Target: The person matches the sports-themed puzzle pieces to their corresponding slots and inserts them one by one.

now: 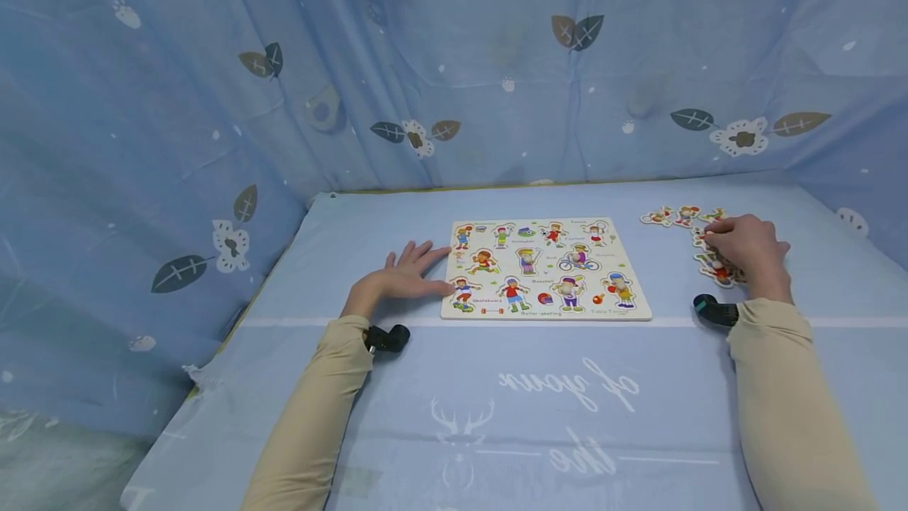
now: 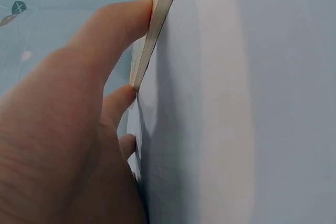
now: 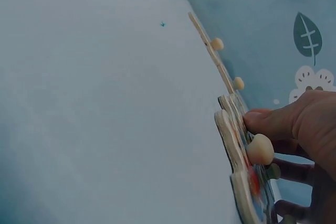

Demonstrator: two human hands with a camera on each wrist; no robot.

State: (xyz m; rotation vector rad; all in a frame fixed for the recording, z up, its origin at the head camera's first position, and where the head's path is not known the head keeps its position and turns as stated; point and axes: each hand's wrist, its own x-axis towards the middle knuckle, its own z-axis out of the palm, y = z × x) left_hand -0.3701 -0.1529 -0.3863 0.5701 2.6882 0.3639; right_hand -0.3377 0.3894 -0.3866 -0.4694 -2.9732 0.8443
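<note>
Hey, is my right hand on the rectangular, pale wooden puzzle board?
No, your right hand is at the loose, multicoloured wooden pieces beside the board.

Head cam fwd/down; wrist views close, twd hands (image 1: 406, 275) (image 1: 752, 249); board (image 1: 542, 259) in head/L.

A pale blue cloth (image 1: 340, 227) covered the counter (image 1: 397, 448), printed with a white band (image 1: 851, 322) running across it, white lettering (image 1: 574, 385) in mirror-reverse and a deer head (image 1: 463, 440). The wooden puzzle board (image 1: 488, 286) lay flat, its near edge along that band. Apart from it, toward the far right, loose knobbed pieces (image 1: 686, 216) lay close together, knobs up.
</note>
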